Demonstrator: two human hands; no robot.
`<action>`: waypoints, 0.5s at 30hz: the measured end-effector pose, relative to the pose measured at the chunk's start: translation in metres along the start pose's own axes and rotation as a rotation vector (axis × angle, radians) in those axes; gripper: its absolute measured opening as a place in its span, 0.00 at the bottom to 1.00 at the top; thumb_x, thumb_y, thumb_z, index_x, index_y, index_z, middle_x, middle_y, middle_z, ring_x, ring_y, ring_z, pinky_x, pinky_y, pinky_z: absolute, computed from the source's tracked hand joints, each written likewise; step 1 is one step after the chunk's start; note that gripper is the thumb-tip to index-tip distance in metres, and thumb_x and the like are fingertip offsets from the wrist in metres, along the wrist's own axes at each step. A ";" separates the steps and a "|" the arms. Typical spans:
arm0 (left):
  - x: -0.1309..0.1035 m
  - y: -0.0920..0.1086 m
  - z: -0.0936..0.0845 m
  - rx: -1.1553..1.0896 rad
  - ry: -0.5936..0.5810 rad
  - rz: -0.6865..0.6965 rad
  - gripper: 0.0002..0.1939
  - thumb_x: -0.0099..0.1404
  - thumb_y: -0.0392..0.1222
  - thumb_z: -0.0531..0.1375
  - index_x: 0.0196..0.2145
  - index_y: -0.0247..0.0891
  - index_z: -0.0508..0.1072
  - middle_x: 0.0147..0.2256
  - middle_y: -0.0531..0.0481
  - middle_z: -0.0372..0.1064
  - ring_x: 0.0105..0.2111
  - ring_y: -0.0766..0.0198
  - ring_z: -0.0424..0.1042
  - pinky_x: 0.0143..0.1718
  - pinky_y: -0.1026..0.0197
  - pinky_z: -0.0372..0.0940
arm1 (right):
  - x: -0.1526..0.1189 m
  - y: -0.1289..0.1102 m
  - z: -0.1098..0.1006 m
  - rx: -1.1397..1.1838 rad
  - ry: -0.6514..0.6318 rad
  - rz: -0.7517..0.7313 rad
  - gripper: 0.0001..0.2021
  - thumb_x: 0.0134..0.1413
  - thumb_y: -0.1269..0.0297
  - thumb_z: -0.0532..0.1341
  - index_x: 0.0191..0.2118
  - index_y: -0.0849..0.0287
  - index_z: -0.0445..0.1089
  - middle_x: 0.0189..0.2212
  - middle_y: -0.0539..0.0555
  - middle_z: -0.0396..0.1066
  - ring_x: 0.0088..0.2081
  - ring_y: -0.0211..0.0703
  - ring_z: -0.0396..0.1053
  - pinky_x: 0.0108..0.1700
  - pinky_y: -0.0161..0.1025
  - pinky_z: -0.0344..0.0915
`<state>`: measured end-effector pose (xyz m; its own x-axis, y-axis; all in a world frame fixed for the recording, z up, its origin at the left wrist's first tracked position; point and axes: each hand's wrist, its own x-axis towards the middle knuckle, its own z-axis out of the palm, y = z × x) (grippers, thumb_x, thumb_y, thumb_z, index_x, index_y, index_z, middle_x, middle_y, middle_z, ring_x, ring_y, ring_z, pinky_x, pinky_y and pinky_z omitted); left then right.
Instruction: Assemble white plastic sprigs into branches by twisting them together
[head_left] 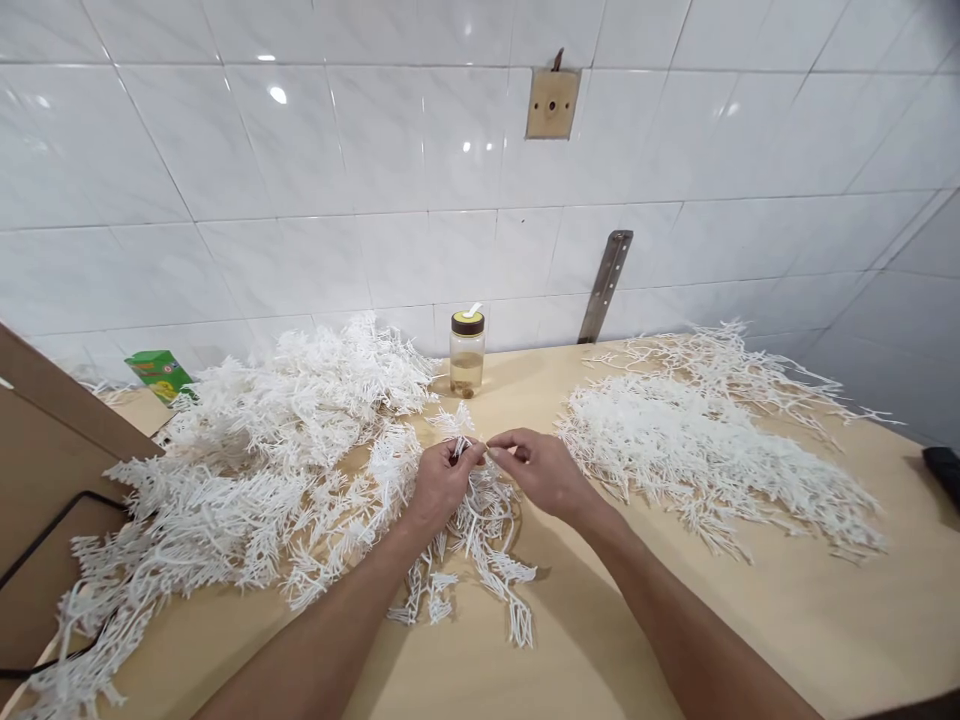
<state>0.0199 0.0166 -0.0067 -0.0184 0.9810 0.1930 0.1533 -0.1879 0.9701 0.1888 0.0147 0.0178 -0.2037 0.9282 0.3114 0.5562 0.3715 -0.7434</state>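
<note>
Head view: our left hand (441, 487) pinches white, branchy plastic-looking sprigs (484, 515); our right hand's (551, 475) grip, we can't tell; fiddling likely needs care.

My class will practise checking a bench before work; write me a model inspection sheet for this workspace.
Surface: pale tabletop, largely covered by white pieces.
Job's things: tangled white branching pile on the left; flatter white pile on the right; white sprigs at the hands.
Clutter: lidded jar partly filled with liquid; green box behind the left pile; dark object at the right edge, unidentified.
Grips: left hand holds a white sprig; right hand has its fingertips beside the left's, any held item too small to tell.
Cables: black line at far left; cable or rod, cannot tell.
Surroundings: tiled wall; wall plate; tilted metal strip.
</note>
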 end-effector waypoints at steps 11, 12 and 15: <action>-0.002 0.004 0.002 0.037 0.000 0.044 0.16 0.59 0.52 0.60 0.28 0.35 0.75 0.24 0.52 0.69 0.25 0.66 0.65 0.28 0.64 0.59 | -0.002 0.002 0.010 0.335 -0.111 0.267 0.14 0.50 0.52 0.62 0.31 0.60 0.71 0.19 0.47 0.66 0.16 0.32 0.60 0.16 0.31 0.60; -0.002 0.003 0.002 0.035 -0.011 0.037 0.16 0.59 0.52 0.60 0.27 0.35 0.75 0.23 0.53 0.67 0.25 0.66 0.63 0.27 0.65 0.58 | -0.002 0.002 0.011 0.345 -0.114 0.271 0.14 0.50 0.52 0.63 0.30 0.60 0.70 0.18 0.46 0.65 0.16 0.32 0.59 0.16 0.31 0.61; -0.002 0.000 0.002 0.050 -0.054 0.017 0.17 0.59 0.53 0.60 0.24 0.35 0.72 0.20 0.56 0.62 0.22 0.69 0.58 0.26 0.65 0.55 | -0.003 0.004 0.010 0.361 -0.145 0.263 0.15 0.50 0.52 0.64 0.30 0.60 0.70 0.17 0.45 0.63 0.16 0.32 0.61 0.17 0.30 0.62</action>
<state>0.0224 0.0150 -0.0071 0.0380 0.9792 0.1995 0.2024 -0.2030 0.9580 0.1831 0.0139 0.0083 -0.2178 0.9758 0.0185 0.2937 0.0837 -0.9522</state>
